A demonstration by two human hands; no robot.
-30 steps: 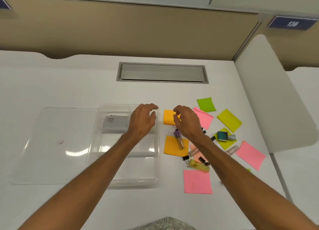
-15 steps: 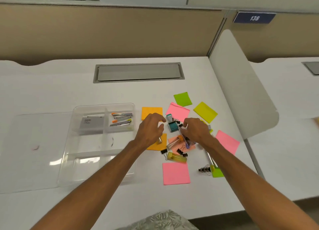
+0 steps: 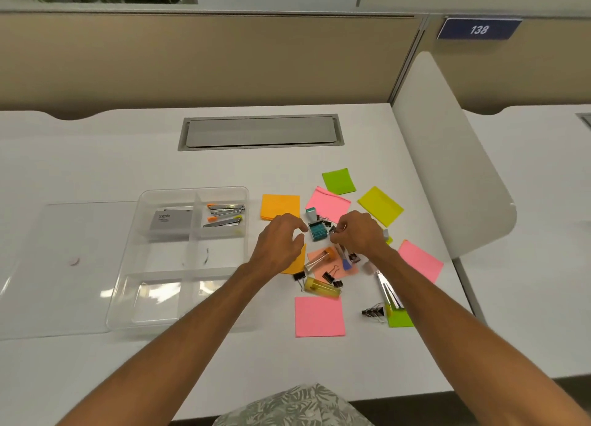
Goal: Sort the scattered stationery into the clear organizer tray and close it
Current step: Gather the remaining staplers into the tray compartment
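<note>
Barely started tbh: few bits in the tray point(image 3: 192, 189), sticky notes point(image 3: 319, 316) all over the tabletop point(image 3: 96, 153), left hand point(image 3: 279, 241) loose and empty, can't tell if the right hand point(image 3: 359, 238) grips anything.

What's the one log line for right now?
step: sorting | left hand: empty, over pile | right hand: fingers at black clip, hold unclear | tray: open, box and staplers inside
</note>
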